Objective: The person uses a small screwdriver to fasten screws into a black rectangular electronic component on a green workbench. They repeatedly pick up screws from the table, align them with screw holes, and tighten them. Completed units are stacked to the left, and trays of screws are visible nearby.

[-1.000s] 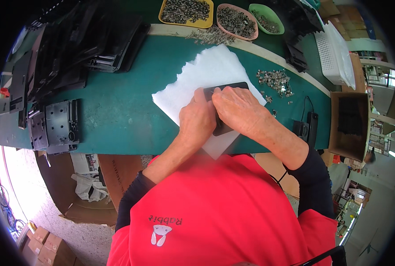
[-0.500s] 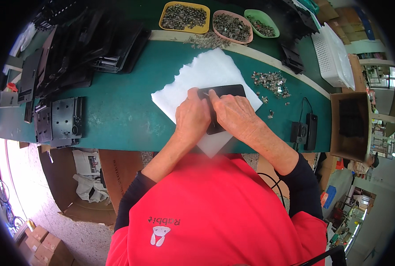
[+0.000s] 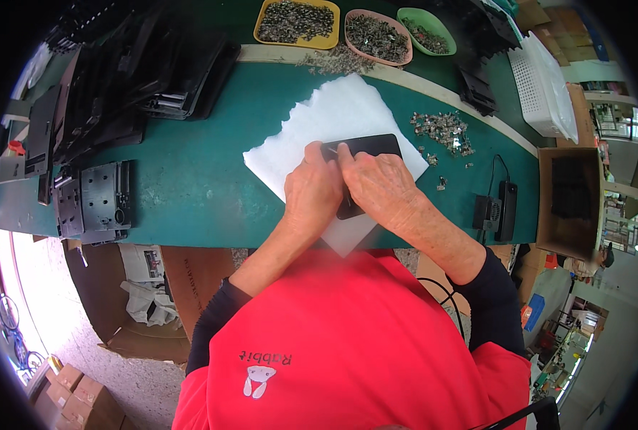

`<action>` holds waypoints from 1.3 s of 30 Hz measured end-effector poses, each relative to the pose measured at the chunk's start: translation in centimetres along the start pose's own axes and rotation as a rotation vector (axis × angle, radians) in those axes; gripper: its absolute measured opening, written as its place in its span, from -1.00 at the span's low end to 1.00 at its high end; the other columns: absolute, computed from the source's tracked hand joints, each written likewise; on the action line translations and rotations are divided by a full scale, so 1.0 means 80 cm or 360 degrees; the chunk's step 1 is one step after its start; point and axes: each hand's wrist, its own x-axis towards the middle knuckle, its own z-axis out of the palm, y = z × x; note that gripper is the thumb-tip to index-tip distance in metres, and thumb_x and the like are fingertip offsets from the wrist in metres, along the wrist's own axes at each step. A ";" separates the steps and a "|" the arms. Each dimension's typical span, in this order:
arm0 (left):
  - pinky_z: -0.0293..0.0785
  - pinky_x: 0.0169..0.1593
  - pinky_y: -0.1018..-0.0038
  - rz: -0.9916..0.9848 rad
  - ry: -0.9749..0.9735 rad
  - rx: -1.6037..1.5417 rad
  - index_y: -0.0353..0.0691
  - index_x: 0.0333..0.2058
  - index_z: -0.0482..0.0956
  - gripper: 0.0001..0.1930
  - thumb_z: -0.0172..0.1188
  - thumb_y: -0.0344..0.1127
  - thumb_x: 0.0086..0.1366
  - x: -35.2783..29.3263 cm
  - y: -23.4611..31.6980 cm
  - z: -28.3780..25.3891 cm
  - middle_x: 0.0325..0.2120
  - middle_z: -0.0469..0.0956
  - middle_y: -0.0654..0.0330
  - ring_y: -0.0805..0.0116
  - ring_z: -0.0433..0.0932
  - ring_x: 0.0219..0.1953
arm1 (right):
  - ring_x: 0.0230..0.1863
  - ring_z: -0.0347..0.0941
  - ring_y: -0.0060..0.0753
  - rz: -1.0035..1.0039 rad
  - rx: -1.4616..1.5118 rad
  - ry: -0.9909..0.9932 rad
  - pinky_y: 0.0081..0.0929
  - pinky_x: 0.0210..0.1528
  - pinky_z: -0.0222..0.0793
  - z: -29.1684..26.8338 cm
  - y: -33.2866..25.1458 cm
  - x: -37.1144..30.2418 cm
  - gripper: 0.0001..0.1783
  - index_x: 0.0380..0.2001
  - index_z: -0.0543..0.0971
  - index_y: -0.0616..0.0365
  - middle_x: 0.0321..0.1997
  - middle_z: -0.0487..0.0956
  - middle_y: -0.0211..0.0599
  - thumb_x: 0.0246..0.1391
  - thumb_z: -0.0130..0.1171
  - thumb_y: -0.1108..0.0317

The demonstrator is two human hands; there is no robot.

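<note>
A flat black panel (image 3: 376, 145) with rounded corners lies on a white foam sheet (image 3: 348, 104). My left hand (image 3: 310, 188) is closed at the panel's left edge, gripping it near the upper corner. Over the panel, my right hand (image 3: 380, 183) has its fingers curled, and its thumb and index fingertip press close to my left fingertips. Whatever small part may lie between the right fingers is hidden. Small metal clips (image 3: 444, 131) lie in a loose pile to the right of the foam, with a few strays nearer the panel.
Yellow (image 3: 262, 34), pink (image 3: 403, 59) and green (image 3: 448, 47) trays of small metal parts stand at the back. Black panels (image 3: 190, 79) are stacked at left, near black brackets (image 3: 106, 193). A black power adapter (image 3: 505, 211) and a cardboard box (image 3: 600, 204) sit at right.
Both hands stay at the panel's upper left with nearly the same grip. The whole view has shifted slightly; the panel and foam keep their places on the table.
</note>
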 end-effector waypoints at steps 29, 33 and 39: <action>0.52 -0.26 0.13 0.0168 0.0001 0.0063 -0.25 -0.07 0.52 -0.68 0.14 -0.33 0.20 0.000 -0.001 0.001 -0.17 0.50 -0.18 -0.14 0.59 -0.27 | -0.37 0.64 -0.08 -0.0666 0.0205 0.0329 -0.20 -0.37 0.55 -0.030 0.009 0.016 -0.88 -0.50 0.62 0.31 -0.45 0.64 -0.08 -0.13 0.16 0.48; 0.52 -0.25 0.14 0.0159 0.0059 0.0057 -0.39 -0.09 0.47 -0.67 0.14 -0.31 0.23 -0.002 -0.001 0.002 -0.31 0.57 -0.17 -0.16 0.60 -0.30 | -0.37 0.63 -0.10 -0.0572 0.0036 0.0208 -0.23 -0.38 0.53 -0.037 0.006 0.010 -0.91 -0.52 0.60 0.25 -0.46 0.63 -0.09 -0.13 0.16 0.47; 0.46 -0.40 0.22 -0.0032 0.0075 0.0014 -0.50 -0.07 0.43 -0.65 0.14 -0.38 0.23 0.003 0.000 0.003 -0.60 0.54 -0.02 0.01 0.57 -0.51 | -0.35 0.60 0.03 -0.0153 0.0486 0.0086 -0.15 -0.32 0.52 -0.003 0.045 0.007 -0.85 -0.51 0.59 0.22 -0.45 0.61 0.03 -0.02 0.11 0.37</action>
